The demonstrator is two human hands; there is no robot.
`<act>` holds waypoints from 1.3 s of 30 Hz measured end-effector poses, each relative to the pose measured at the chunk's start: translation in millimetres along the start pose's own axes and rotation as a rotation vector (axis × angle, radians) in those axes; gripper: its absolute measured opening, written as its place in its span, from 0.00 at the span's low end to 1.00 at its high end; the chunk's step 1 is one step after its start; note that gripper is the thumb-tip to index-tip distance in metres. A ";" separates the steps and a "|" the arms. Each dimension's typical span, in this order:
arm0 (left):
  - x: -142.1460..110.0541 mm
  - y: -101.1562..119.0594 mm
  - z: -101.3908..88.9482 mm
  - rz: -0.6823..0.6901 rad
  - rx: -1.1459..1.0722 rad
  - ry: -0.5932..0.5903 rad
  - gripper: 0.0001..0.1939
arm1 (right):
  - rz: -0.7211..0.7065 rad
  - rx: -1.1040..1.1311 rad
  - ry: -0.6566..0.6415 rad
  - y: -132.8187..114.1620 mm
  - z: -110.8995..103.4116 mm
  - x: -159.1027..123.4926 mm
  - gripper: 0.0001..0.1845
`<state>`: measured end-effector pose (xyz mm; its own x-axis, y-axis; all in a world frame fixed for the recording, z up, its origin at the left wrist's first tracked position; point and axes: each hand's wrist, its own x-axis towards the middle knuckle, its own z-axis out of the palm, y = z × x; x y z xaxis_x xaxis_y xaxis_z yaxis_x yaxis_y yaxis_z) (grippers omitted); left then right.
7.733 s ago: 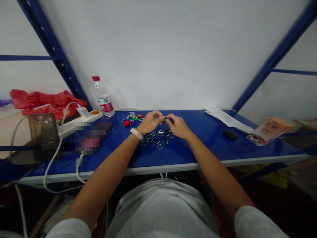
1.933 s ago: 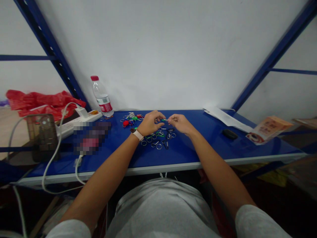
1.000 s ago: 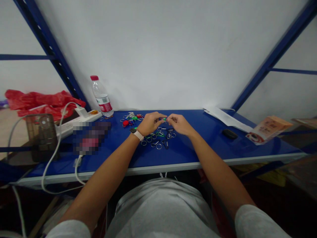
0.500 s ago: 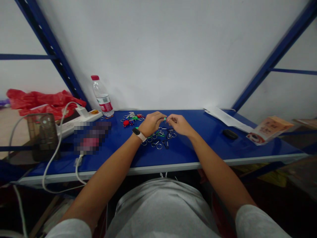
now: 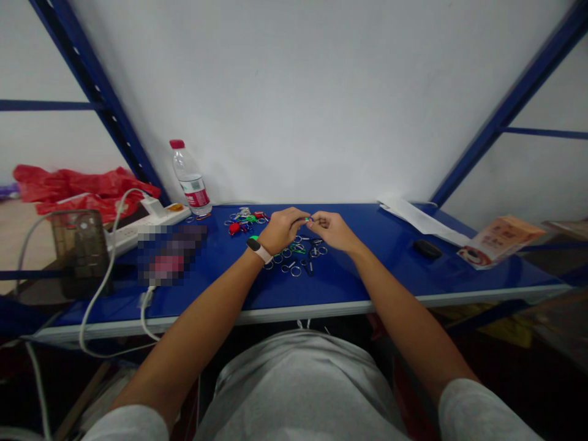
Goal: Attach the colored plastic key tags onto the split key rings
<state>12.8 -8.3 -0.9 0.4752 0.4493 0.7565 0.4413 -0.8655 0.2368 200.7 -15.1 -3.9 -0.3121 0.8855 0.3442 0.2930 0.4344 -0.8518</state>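
White wall (image 5: 294, 92) rises behind a blue surface (image 5: 381, 275) framed by blue steel uprights (image 5: 94, 92). Both hands meet above its middle: the left hand (image 5: 283, 230), wearing a pale wristband (image 5: 258, 250), and the right hand (image 5: 333, 232) pinch a tiny coloured piece (image 5: 309, 218) between their fingertips, held up clear of the surface. The piece is too small to identify; it may be a dark-blue and green clip or ring. Just below the hands lies a scatter of metal split rings (image 5: 291, 260) with green and dark clips (image 5: 297, 250), and further left sits a cluster of keyrings with red tags (image 5: 241, 223). Beyond those stand a water bottle (image 5: 190, 177) with a red cap, a power strip (image 5: 138, 231) and a phone (image 5: 76, 254) in a clear case, with a red plastic bag (image 5: 78, 196) behind. Toward the right lie a black object (image 5: 427, 249), a sheet of paper (image 5: 413, 217) and a printed packet (image 5: 500, 242).
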 end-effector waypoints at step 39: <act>-9.3 -17.5 -4.7 -0.445 0.497 -0.304 0.12 | -0.166 -0.729 -0.240 16.4 18.5 -0.5 0.07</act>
<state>-3.0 1.5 -9.2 0.3289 0.8387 0.4341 0.9006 -0.4168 0.1230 189.0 -11.5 -25.4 -0.5660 0.7759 0.2786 0.7188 0.6300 -0.2940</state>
